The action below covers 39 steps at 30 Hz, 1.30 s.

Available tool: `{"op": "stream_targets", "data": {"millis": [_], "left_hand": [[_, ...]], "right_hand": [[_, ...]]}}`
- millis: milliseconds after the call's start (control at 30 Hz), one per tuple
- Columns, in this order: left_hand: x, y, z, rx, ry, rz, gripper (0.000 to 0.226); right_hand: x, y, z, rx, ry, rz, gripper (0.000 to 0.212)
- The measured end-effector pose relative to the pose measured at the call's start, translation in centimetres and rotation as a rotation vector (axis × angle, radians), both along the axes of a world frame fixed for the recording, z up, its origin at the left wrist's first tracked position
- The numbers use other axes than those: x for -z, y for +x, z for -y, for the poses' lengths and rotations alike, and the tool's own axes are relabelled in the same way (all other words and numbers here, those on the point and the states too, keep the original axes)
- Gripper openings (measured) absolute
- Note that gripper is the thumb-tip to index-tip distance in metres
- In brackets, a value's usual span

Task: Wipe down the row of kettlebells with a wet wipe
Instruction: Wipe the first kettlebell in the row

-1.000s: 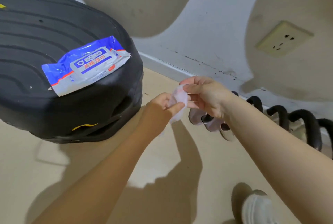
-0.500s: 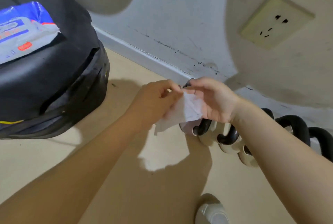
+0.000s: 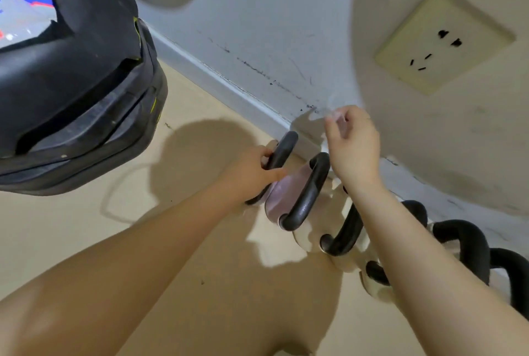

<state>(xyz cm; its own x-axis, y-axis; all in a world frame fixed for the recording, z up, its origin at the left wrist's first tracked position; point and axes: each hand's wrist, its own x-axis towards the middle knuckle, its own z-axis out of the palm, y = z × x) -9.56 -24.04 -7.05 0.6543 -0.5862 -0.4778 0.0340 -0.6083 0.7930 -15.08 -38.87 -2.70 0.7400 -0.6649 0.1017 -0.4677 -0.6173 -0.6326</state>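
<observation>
here the left hand (image 3: 252, 169) holds the far kettlebell (image 3: 282, 152) by its stiff handle; right hand (image 3: 353, 146) pinches the limp wipe (image 3: 339, 119).

kettlebells (image 3: 303, 198) along wall (image 3: 272, 26), suitcase (image 3: 71, 84) left

Black-handled kettlebells (image 3: 307, 192) line the wall; wipe (image 3: 339, 118) raised.

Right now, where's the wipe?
Head view, right of centre: the wipe is pinched in the right hand, by the wall above the kettlebells.
</observation>
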Motion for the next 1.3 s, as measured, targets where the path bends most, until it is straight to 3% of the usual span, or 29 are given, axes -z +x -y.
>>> {"op": "stream_targets", "data": {"millis": [100,200,267,300,467,600,633,767,900,967,1067,1167,1233,1300], "left_hand": [[0.2,-0.4,0.2,-0.004,-0.012,0.024,0.03],[0.0,-0.7,0.1,0.018,0.016,0.078,0.008],[-0.3,-0.7,-0.3,0.063,0.079,0.127,0.02],[-0.2,-0.5,-0.4,0.079,0.107,0.126,0.016],[-0.4,-0.7,-0.5,0.069,0.146,0.091,0.024],[-0.2,-1.5,-0.8,0.018,0.083,0.08,0.016],[-0.1,-1.7,-1.0,0.011,0.081,0.08,0.017],[0.4,-1.9,-1.7,-0.011,0.05,0.093,0.034],[1.0,-2.1,-2.5,-0.036,0.04,0.063,0.014],[1.2,-2.4,-2.8,-0.061,0.028,0.051,0.012],[1.0,-2.6,-2.9,-0.068,0.02,0.066,0.024],[1.1,-2.9,-2.6,-0.065,0.028,0.079,0.011],[1.2,-3.5,-2.8,-0.062,0.026,0.08,0.015],[1.2,-4.1,-3.1,-0.073,0.011,0.083,0.013]], "right_hand": [[3.2,1.0,-1.0,-0.287,-0.149,-0.222,0.014],[4.2,1.0,-1.6,-0.632,-0.006,-0.359,0.03],[3.5,1.1,-1.4,-0.877,0.04,-0.365,0.045],[3.3,1.5,-0.9,-0.954,0.022,-0.374,0.045],[3.7,4.0,2.7,-1.025,-0.346,-0.484,0.046],[5.0,3.7,1.3,-1.261,-0.67,-0.368,0.031],[5.1,3.9,1.2,-1.261,-0.687,-0.359,0.024],[5.6,4.5,0.9,-1.11,-0.664,-0.257,0.027],[5.1,3.4,-2.0,-1.362,-0.737,-0.274,0.024],[5.0,4.1,-0.2,-1.267,-0.825,-0.266,0.014],[5.2,4.4,0.9,-1.094,-0.723,-0.281,0.025],[5.7,2.6,-2.0,-1.222,-0.686,-0.258,0.011],[5.4,2.0,-2.1,-1.339,-0.704,-0.27,0.008],[5.3,3.0,-0.3,-1.24,-0.737,-0.292,0.013]]}}
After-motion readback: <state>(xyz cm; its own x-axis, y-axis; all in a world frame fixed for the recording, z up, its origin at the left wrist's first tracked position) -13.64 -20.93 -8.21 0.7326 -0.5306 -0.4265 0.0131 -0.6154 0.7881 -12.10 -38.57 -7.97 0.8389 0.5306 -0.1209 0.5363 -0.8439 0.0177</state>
